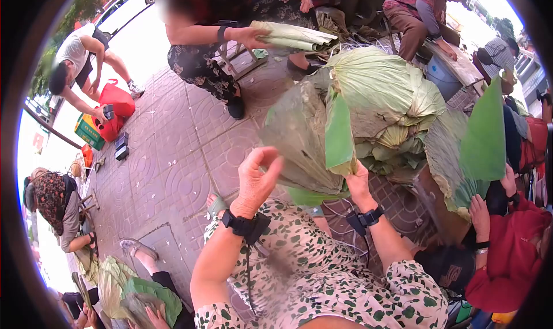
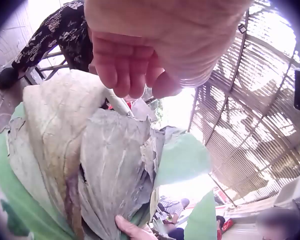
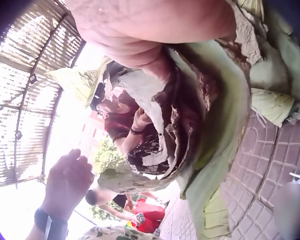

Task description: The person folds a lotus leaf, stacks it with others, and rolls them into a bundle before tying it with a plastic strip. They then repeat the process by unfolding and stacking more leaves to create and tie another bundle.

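My right hand [image 1: 358, 185] grips a bundle of large lotus leaves [image 1: 299, 136], some dry and grey-brown, some green. In the left wrist view its thumb [image 2: 130, 227] presses on the grey leaf [image 2: 115, 155] at the front of the bundle. The right wrist view shows the layered leaf edges [image 3: 177, 130] curving below that hand, whose fingers are mostly hidden by the leaves. To the left of the bundle my left hand [image 1: 259, 179] is raised with bent fingers and holds nothing. Its fingers [image 2: 122, 75] hang above the leaves in the left wrist view.
A big heap of lotus leaves [image 1: 380, 81] stands ahead. Beyond it a person's hand [image 1: 250, 38] holds a folded leaf stack [image 1: 294, 35]. At right, another person's hands [image 1: 479, 216] hold leaves. A blue bucket [image 1: 442, 78] and red bag [image 1: 118, 101] stand on the paving [image 1: 173, 150].
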### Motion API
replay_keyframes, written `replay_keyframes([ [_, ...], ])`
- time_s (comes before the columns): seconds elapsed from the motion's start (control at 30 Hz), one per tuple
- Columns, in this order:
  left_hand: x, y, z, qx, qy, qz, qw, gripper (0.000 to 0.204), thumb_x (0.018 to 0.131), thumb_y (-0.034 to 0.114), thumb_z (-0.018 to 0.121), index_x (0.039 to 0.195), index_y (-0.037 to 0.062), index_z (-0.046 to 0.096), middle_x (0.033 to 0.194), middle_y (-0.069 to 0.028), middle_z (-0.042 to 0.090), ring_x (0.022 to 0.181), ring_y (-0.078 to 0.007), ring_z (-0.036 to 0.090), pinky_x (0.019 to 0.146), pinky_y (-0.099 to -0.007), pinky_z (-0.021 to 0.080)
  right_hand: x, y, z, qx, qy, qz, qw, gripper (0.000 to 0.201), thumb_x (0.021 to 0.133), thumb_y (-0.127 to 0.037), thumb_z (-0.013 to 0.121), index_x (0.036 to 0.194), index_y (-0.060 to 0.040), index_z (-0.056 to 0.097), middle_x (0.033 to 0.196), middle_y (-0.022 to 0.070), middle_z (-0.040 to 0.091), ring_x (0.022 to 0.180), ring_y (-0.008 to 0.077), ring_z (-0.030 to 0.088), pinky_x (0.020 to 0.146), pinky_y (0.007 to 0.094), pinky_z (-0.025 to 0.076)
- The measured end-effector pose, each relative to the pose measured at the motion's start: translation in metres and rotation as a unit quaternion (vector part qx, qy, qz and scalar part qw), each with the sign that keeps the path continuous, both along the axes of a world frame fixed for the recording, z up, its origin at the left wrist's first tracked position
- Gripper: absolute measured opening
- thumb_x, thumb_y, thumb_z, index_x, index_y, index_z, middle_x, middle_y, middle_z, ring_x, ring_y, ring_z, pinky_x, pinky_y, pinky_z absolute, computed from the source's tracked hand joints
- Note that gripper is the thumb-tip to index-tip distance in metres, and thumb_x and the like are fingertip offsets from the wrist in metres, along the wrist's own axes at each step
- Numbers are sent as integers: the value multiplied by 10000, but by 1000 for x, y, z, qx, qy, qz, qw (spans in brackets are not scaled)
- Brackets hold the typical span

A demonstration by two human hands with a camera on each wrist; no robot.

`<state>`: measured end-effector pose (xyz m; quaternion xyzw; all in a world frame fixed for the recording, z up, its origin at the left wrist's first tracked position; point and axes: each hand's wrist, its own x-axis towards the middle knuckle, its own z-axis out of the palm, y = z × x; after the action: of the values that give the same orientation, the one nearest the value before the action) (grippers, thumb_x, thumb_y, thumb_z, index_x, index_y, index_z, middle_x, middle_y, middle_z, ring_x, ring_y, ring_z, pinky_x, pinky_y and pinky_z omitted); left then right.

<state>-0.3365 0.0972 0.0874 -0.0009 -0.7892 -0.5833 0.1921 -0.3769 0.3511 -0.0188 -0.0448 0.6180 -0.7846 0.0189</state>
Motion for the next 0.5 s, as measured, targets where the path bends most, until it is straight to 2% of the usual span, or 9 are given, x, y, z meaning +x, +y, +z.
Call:
replay_keyframes([
  [0.03,-1,3,0,-135,45,-20,990,209,747,83,680,929,26,593,836,-73,621,773,-195,606,710,-293,484,2,-5,-1,1,-5,15,1000,312,821,67,576,1128,11,568,1016,11,629,903,67,563,802,221,453],
  [0.07,-2,9,0,-158,55,-38,985,261,696,84,682,937,33,595,899,-128,609,869,-313,581,785,-364,471,2,-9,-3,-12,-4,34,999,295,826,40,589,1119,8,575,993,12,640,885,79,579,791,228,467],
  [0.17,-4,25,-11,-246,28,-104,963,356,665,128,695,986,25,582,1037,-158,578,1007,-339,531,870,-407,430,0,-14,-1,-105,-38,62,992,295,855,-23,578,1149,-4,559,1051,36,624,930,115,583,810,269,477],
  [0.2,-5,30,-19,-245,27,-104,963,356,665,128,695,986,25,582,1037,-158,578,1007,-339,531,870,-407,430,-1,-18,9,-105,-39,62,992,295,855,-23,578,1149,-4,559,1051,36,624,930,115,583,810,269,477],
  [0.27,-6,40,-25,-306,37,-89,947,405,694,193,675,1049,26,574,1177,-178,529,1109,-339,485,933,-423,394,-5,-25,27,-259,-130,80,954,312,890,-84,545,1194,-19,526,1137,81,591,997,184,579,855,334,480],
  [0.3,-7,43,-24,-305,38,-91,947,405,694,193,675,1049,26,574,1177,-178,529,1109,-339,485,933,-423,394,-4,-26,24,-259,-129,78,954,312,890,-84,545,1194,-19,526,1137,81,591,997,184,579,855,334,480],
  [0.37,-9,46,-20,-339,14,-72,938,450,691,200,674,1081,6,562,1205,-194,508,1129,-355,470,947,-428,386,-2,-29,18,-362,-242,122,892,334,904,-105,521,1226,-19,494,1191,119,558,1044,241,561,904,385,464],
  [0.4,-9,46,-21,-338,15,-71,938,450,691,200,674,1081,6,562,1205,-194,508,1129,-355,470,947,-428,386,-2,-31,16,-384,-272,138,871,340,901,-115,532,1221,-10,492,1179,128,565,1036,261,567,921,404,460],
  [0.5,-5,41,-31,-335,5,-77,939,483,663,160,700,1093,5,541,1167,-189,516,1095,-357,483,922,-428,395,3,-30,34,-357,-273,155,880,349,880,-92,555,1213,-6,494,1168,121,569,1036,251,566,918,399,461],
])
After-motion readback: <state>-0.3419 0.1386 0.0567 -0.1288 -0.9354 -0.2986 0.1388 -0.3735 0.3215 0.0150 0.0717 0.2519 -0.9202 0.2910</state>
